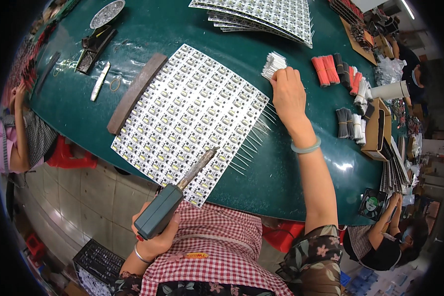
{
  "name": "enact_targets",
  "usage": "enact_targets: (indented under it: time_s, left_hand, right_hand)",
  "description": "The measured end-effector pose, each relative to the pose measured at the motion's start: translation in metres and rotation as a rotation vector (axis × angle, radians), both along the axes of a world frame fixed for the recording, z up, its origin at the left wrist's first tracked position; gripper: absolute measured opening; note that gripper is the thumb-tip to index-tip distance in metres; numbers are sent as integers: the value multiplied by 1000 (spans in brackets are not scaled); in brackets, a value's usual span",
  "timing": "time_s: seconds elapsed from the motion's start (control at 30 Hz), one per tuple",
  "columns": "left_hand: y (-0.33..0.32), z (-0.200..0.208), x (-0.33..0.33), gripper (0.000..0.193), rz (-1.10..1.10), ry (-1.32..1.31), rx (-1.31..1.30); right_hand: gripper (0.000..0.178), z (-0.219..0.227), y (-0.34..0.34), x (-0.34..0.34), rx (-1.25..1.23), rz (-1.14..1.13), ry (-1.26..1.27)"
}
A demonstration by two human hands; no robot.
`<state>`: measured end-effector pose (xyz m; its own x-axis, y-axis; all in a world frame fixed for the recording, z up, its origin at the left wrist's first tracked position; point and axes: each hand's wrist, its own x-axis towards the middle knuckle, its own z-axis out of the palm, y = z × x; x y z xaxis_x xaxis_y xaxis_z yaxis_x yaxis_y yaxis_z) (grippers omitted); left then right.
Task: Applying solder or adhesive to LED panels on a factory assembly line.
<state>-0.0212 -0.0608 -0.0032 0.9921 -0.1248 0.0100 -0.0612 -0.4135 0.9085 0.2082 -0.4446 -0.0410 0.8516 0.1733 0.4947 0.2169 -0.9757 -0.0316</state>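
Observation:
My left hand (159, 240) is wrapped round the dark green handle of a soldering iron (159, 211). Its long discoloured tip lies over the near right part of a white circuit board panel (190, 106), which carries rows of small components. Thin white wires (246, 153) stick out from the panel's right edge. Beyond that edge, my right hand (288, 96) has its fingers bent and pinched at the near end of a bundle of short white wires (273, 64). The fingertips are partly hidden. Along the panel's left edge lies a brown bar (137, 93).
More panels (261, 19) are stacked at the far side. Red, black, grey and white wire bundles (325, 71) lie at the right, near a cardboard box (377, 130). At the left are a metal dish (106, 15), a dark holder (94, 51) and a wrapped stick (100, 82). Co-workers sit at both sides.

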Motion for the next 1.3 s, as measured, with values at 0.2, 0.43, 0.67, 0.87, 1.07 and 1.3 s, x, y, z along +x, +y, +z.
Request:
enact_targets:
  time_s: [0.2, 0.43, 0.67, 0.87, 1.07, 1.3]
  left_hand:
    - [2, 2, -1, 24, -34, -95, 50]
    - [4, 8, -14, 26, 32, 90, -104]
    - [13, 12, -25, 27, 2, 307, -116]
    - [9, 16, -16, 23, -85, 150, 4]
    - [4, 14, -18, 24, -103, 115, 20]
    - [-4, 24, -11, 24, -151, 30, 71]
  right_hand:
    - [15, 0, -6, -3, -8, 39, -15]
    - [14, 39, 35, -68, 314, 144, -90]
    - [23, 39, 99, -174, 604, 251, 124]
    - [28, 18, 104, -196, 595, 227, 108]
    - [28, 14, 104, -197, 554, 228, 83]
    - [31, 13, 103, -198, 550, 234, 70]
